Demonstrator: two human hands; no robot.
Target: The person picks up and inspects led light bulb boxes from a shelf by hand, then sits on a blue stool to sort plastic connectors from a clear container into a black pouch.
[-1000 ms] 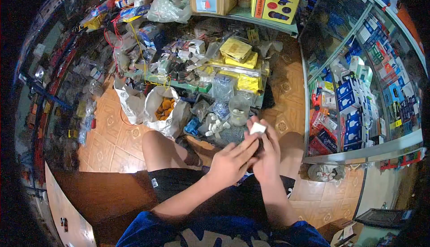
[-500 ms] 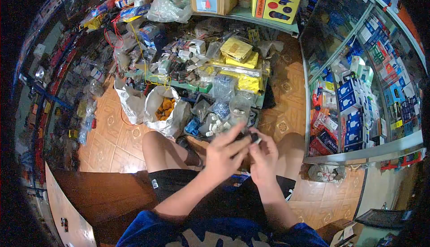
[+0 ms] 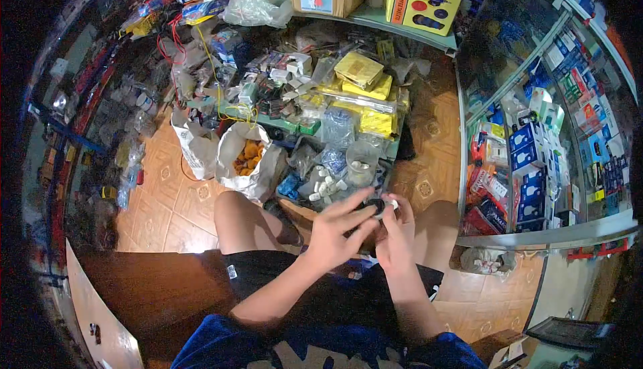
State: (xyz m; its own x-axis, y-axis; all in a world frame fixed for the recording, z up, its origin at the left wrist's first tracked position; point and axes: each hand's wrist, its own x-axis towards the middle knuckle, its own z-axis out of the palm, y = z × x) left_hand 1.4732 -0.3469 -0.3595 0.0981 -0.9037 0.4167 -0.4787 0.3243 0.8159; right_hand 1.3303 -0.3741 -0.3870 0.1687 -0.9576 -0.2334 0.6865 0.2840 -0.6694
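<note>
In front of my lap, my two hands are close together over the dark tray (image 3: 384,176). My right hand (image 3: 396,238) pinches a small white piece (image 3: 393,204) between thumb and fingertips. A small black rounded part (image 3: 376,204) sits right beside it, between the hands; I cannot tell whether the two are joined. My left hand (image 3: 337,230) has its fingers stretched out and apart, fingertips right at the black part. Just beyond, white plastic pieces (image 3: 327,187) lie in the tray, near a clear plastic container (image 3: 362,158) holding more of them.
To the left stands a white sack (image 3: 251,180) with orange-brown pieces inside, beside another white bag (image 3: 193,142). Yellow packets (image 3: 365,88) and small boxes are heaped ahead. A glass display case (image 3: 462,168) borders the right, and crowded shelves (image 3: 74,121) the left.
The white piece in my right hand has turned up and now shows beyond the fingertips. My left fingers have shifted slightly around the black part. The view has moved a little.
</note>
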